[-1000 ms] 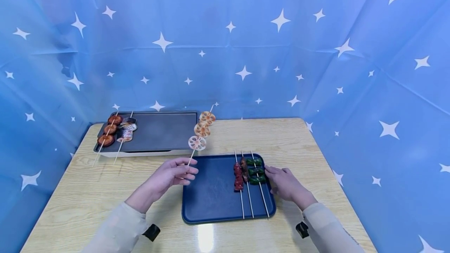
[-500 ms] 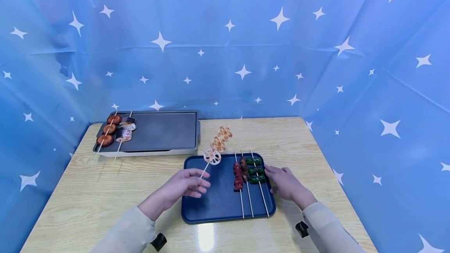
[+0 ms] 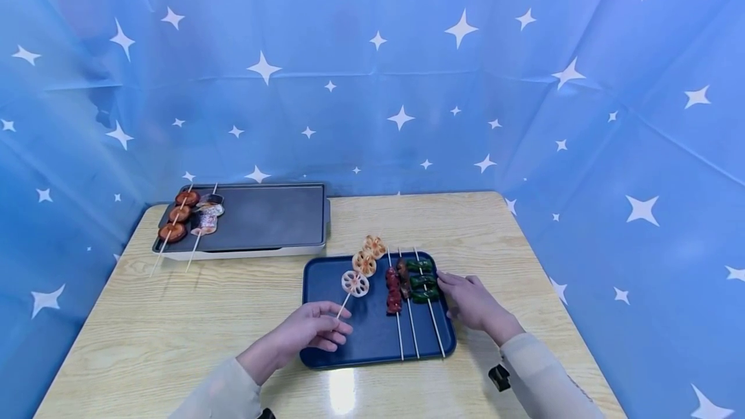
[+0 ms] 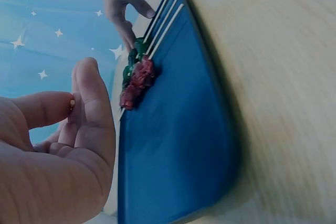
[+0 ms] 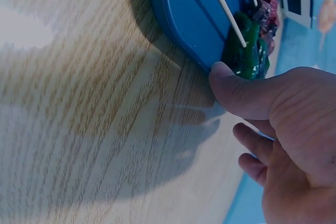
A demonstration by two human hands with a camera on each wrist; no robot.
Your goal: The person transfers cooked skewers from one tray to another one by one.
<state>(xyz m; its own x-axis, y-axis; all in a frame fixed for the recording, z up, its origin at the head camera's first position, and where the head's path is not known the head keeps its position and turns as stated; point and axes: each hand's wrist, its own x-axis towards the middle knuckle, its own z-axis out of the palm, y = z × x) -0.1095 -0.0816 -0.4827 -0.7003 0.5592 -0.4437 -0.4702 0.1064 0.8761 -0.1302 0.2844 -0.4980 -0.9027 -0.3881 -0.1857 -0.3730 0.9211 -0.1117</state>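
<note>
A skewer of lotus root slices (image 3: 356,283) slants over the blue tray (image 3: 326,348) in the head view. My left hand (image 3: 314,330) pinches the lower end of its stick between thumb and fingers; the left wrist view shows the stick's end (image 4: 72,103) there. Whether the slices touch the tray cannot be told. My right hand (image 3: 473,302) rests against the tray's right edge, its thumb (image 5: 227,80) touching the rim in the right wrist view and its other fingers loosely bent. On the tray's right side lie a red meat skewer (image 3: 393,291), a brown skewer (image 3: 403,277) and a green pepper skewer (image 3: 423,282).
Behind on the left stands a dark griddle (image 3: 268,215) with a white base. A skewer of round brown pieces (image 3: 179,214) and a fish-like skewer (image 3: 206,215) lie at its left end. A wooden table (image 3: 431,222) carries everything, with a starry blue curtain (image 3: 349,31) around it.
My left hand has moved right and toward me, bringing the lotus root skewer from beside the griddle to over the tray and lower. The right hand has stayed at the tray's edge.
</note>
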